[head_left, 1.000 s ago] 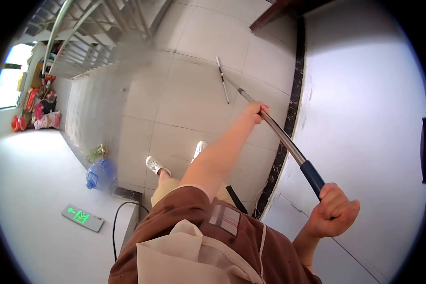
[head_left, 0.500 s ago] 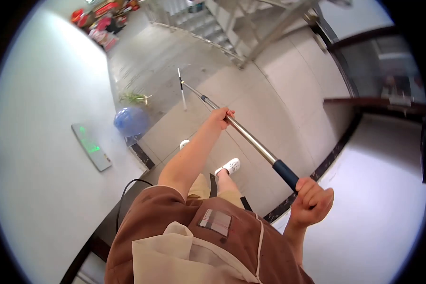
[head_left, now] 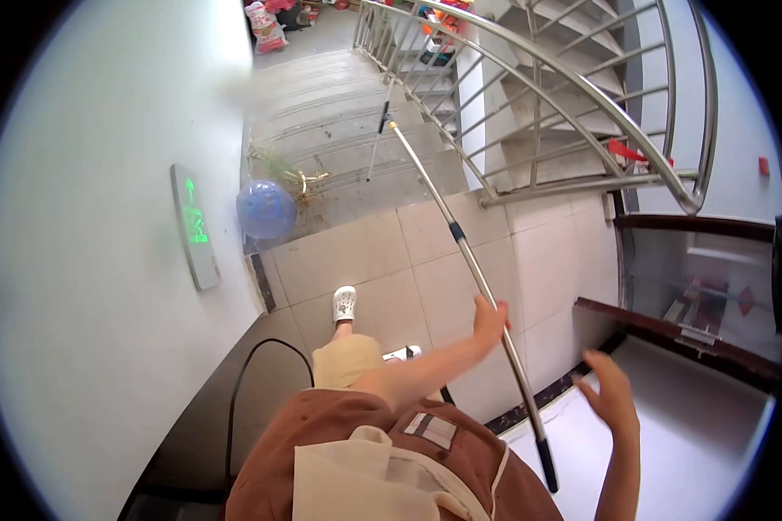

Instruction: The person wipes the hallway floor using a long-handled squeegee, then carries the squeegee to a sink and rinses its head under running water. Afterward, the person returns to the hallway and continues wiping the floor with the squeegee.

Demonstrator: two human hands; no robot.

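A long-handled squeegee (head_left: 439, 195) with a telescopic metal pole runs from the upper middle down to the lower right. Its narrow crossbar head (head_left: 383, 117) is out over the stairs, and the dark grip (head_left: 546, 462) at its near end hangs beside my apron. My left hand (head_left: 491, 321) is closed around the middle of the pole. To the right of the pole, my right hand (head_left: 610, 391) is off it, fingers apart and holding nothing.
Grey stairs (head_left: 313, 104) lie ahead, with metal railings (head_left: 573, 78) at the right. A blue balloon-like ball (head_left: 267, 210) and a plant (head_left: 300, 178) sit at the left wall. A lit exit sign (head_left: 195, 227) is there too. A dark-framed door (head_left: 669, 334) stands right.
My right hand has let go of the grip and opened. My left hand and the squeegee have shifted right in view, and the view has turned, showing more stairs and railing.
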